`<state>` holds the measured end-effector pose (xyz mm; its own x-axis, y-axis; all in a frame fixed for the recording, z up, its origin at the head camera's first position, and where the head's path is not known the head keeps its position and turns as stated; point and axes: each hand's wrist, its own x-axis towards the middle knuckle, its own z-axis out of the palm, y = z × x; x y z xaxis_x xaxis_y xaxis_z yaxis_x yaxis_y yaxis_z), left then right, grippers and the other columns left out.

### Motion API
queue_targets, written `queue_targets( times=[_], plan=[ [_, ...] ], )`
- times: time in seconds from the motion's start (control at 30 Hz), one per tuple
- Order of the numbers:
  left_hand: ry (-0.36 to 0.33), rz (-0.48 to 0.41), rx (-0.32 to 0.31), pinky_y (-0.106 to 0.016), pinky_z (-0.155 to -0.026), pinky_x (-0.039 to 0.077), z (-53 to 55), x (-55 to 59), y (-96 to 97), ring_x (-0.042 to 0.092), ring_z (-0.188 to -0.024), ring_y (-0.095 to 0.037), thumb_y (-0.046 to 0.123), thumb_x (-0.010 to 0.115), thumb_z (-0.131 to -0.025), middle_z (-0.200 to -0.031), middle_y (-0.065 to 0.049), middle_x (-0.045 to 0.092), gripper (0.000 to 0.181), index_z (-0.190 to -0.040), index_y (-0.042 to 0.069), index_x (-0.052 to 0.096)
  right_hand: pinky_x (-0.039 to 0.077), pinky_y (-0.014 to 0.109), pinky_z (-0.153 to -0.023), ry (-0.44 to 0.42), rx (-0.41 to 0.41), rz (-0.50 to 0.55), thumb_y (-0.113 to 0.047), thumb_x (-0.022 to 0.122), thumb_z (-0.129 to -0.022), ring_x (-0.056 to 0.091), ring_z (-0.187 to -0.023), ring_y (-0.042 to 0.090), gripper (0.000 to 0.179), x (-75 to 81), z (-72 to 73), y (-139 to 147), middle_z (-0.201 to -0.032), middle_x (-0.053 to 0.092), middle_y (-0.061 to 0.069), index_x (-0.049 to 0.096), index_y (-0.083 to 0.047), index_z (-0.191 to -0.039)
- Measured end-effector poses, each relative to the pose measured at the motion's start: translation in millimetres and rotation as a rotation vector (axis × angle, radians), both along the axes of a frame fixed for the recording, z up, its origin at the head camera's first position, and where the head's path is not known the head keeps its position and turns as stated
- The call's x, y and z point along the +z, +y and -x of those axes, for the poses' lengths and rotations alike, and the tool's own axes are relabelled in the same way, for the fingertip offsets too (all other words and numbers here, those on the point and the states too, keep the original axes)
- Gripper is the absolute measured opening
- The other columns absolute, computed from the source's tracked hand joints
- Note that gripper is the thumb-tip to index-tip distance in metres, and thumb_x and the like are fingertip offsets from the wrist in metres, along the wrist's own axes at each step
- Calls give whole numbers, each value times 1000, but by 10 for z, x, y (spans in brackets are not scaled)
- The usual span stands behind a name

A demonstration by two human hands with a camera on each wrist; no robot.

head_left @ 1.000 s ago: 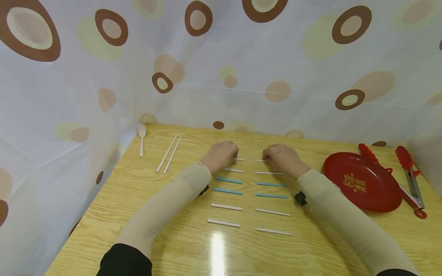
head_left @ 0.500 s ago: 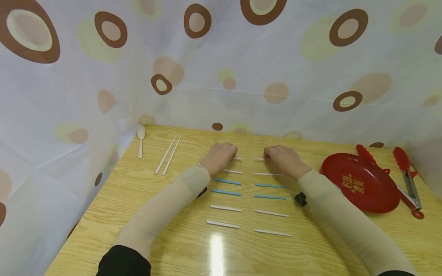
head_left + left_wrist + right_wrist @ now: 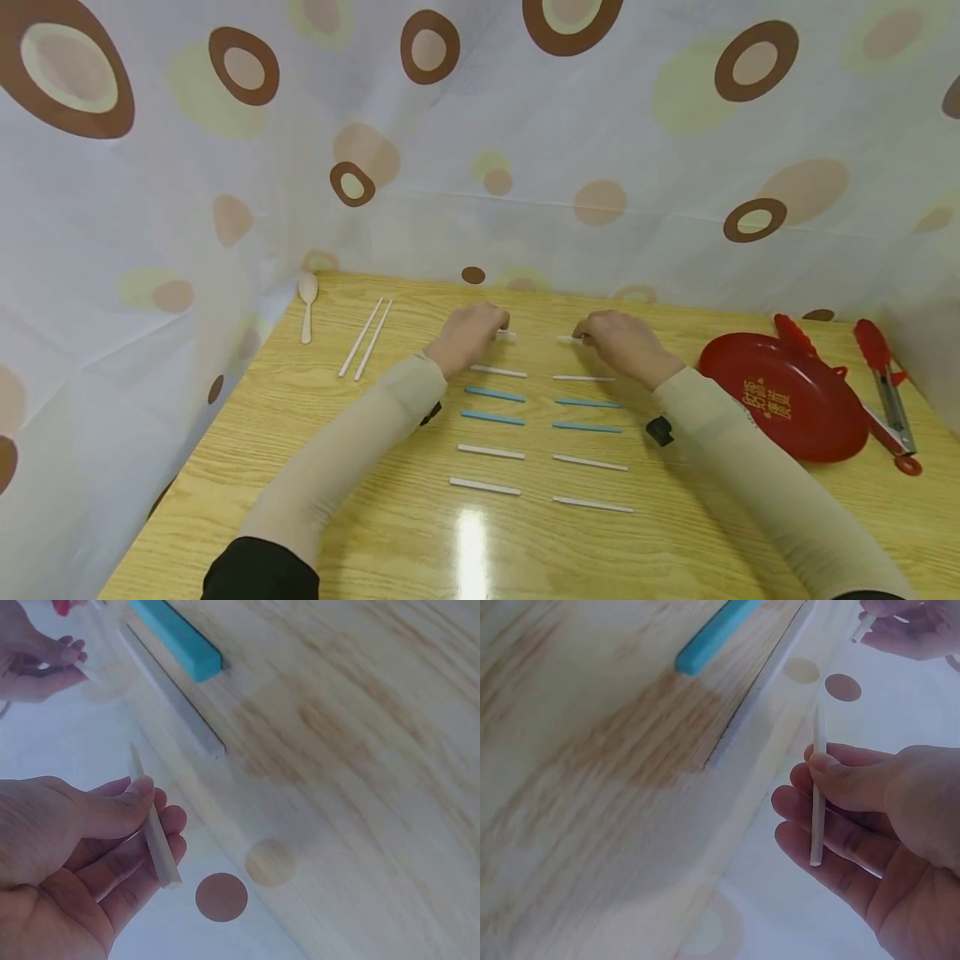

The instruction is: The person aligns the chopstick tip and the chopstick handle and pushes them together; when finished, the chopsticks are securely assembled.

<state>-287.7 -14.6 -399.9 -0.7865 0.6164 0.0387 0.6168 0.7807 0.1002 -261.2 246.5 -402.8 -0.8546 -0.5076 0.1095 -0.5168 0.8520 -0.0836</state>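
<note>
One white stick (image 3: 160, 849) pinched in left hand (image 3: 82, 859), another white stick (image 3: 817, 829) in right hand (image 3: 900, 802); hands half closed, apart.

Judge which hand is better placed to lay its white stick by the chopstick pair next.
Probably the left hand: it pinches a white stick and is nearer the chopstick pair. The right hand holds another white stick, but the left hand lies between.

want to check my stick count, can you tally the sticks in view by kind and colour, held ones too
short blue sticks: 4
short white sticks lying on the table: 6
held short white sticks, one in the left hand, one in the right hand: 2
long pale sticks: 2
total: 14
</note>
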Motion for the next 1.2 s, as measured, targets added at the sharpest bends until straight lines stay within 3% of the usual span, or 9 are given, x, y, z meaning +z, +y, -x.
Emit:
queue_targets(
  times=[0.17,0.43,0.73,1.0,1.2],
  plan=[
    [43,-5,17,-28,-69,53,29,24,-46,66,-93,-16,2,65,-95,-106,-4,71,19,-107,12,76,57,39,-69,19,0,1,-3,70,-92,67,-84,26,16,31,-2,-16,-99,70,9,74,-7,-107],
    [68,30,19,-27,-80,54,38,90,-118,64,-101,-14,0,66,-94,-114,-3,69,27,-116,14,73,56,39,-66,-1,-29,22,-4,67,-94,68,-83,26,13,76,11,1,-100,71,11,72,-7,-107],
    [57,-3,43,-25,-64,53,14,179,-142,66,-91,-13,9,70,-94,-108,-1,68,23,-116,16,72,56,39,-66,77,8,47,2,69,-91,65,-79,27,13,157,-18,7,-96,64,11,69,-4,-103],
    [83,-52,16,-23,-60,51,-29,239,-131,65,-87,-13,15,69,-95,-105,-1,65,21,-115,19,72,54,40,-69,97,48,88,0,67,-93,64,-82,27,12,217,-46,-20,-97,65,10,68,-6,-104],
    [136,-132,-44,-22,-60,50,-82,289,-126,65,-84,-13,16,68,-95,-101,-2,65,20,-114,19,73,54,40,-70,106,94,135,-1,66,-95,63,-80,25,11,282,-81,-87,-96,64,8,68,-7,-105]
  ],
)
